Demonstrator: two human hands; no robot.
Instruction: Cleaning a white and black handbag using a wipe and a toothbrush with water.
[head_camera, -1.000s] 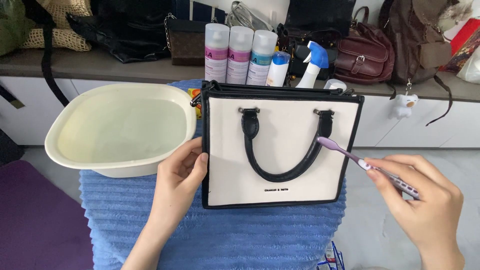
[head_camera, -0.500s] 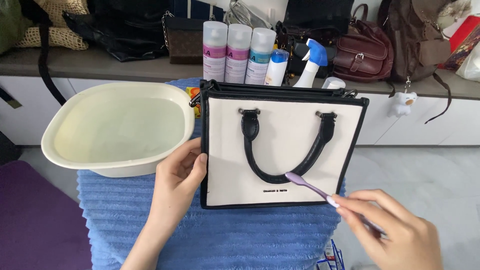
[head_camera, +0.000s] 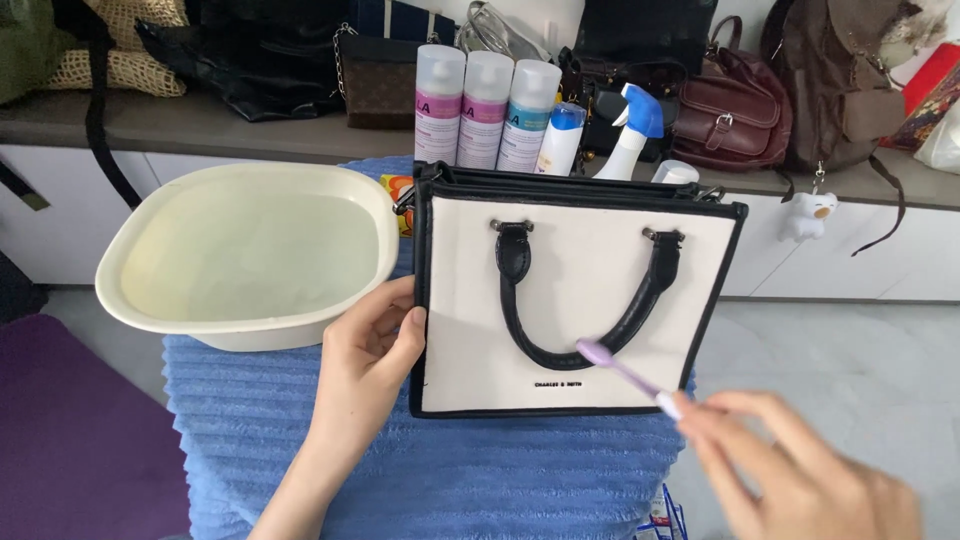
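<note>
— Three tall white spray cans (head_camera: 487, 108) stand upper centre, with pink, purple and blue label bands; a blue-capped spray bottle (head_camera: 630, 130) just right.
— Bag?
— Cream handbag (head_camera: 580, 300), black trim and handles, centre frame on blue towel (head_camera: 480, 480). Small dark print low on its face.
— Hands?
— Left hand (head_camera: 370, 365) open, pressed to bag's left edge. Right hand (head_camera: 800, 480), blurred, grips purple toothbrush (head_camera: 625, 372); bristles at the handle loop.
— Around?
— Pale basin (head_camera: 250, 255) left, touching towel.

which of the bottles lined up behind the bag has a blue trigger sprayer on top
The white spray bottle at the right end of the row, behind the cream handbag. Its blue trigger head sets it apart; the three tall translucent canisters beside it have plain rounded caps.
</note>
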